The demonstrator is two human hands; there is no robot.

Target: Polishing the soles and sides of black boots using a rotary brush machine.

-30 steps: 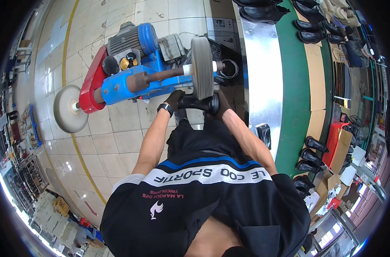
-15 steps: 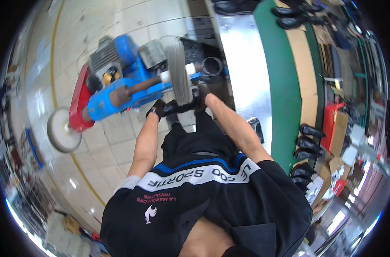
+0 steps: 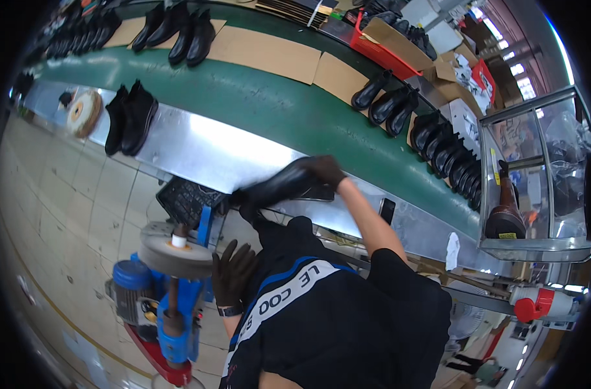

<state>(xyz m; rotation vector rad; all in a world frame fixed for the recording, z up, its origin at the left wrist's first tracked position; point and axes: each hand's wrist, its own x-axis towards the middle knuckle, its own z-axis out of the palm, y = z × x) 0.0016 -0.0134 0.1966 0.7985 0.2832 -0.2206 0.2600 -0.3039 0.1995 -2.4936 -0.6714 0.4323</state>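
Note:
My right hand (image 3: 326, 170), in a dark glove, is closed on one end of a black boot (image 3: 279, 183). The boot is blurred by motion and lies slantwise over the metal ledge (image 3: 205, 142); whether it touches the ledge I cannot tell. My left hand (image 3: 232, 272), also gloved, is empty with its fingers spread, close to my body. Just left of it is the grey buffing wheel (image 3: 185, 254) of a blue and red machine (image 3: 173, 324). Another dark shoe (image 3: 318, 193) shows partly beneath the held boot.
A pair of black boots (image 3: 132, 120) and a pale round wheel (image 3: 84, 113) stand on the ledge's left part. Beyond runs a green surface (image 3: 263, 97) with boots on cardboard (image 3: 269, 52). A phone (image 3: 387, 211) lies at right, before a metal-framed case (image 3: 535, 249). A black crate (image 3: 188, 201) sits below the ledge.
My view has turned right, toward the ledge. Both hands were at the buffing wheel with a dark item; now my right hand holds the boot over the ledge and my left is free.

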